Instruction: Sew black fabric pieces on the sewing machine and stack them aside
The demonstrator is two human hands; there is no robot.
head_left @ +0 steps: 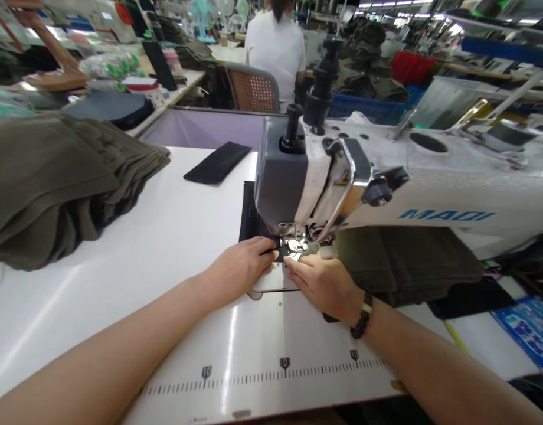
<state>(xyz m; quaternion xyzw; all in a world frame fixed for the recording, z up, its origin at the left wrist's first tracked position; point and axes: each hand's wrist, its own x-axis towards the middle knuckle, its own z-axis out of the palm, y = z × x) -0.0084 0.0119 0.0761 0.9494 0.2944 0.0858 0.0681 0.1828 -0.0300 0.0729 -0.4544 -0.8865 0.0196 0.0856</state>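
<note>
A black fabric piece point(249, 219) lies flat at the sewing machine point(283, 177), partly hidden by the machine head, its near end by the presser foot. My left hand point(245, 268) is closed over this end, fingertips pressing it just left of the foot. Close by on the right, my right hand point(324, 283) has its fingers bent together, the index fingertip at the fabric's near edge. A dark edge point(330, 318) shows below the right palm; what it belongs to is hidden. Lamplight falls on the metal needle plate point(294, 255).
A tall stack of olive-brown fabric pieces point(54, 183) stands at the left. Another black piece point(218, 162) lies behind the machine head. More olive pieces point(408, 260) lie under the machine arm. Ahead, a person in white point(275, 50) sits by a chair point(252, 88).
</note>
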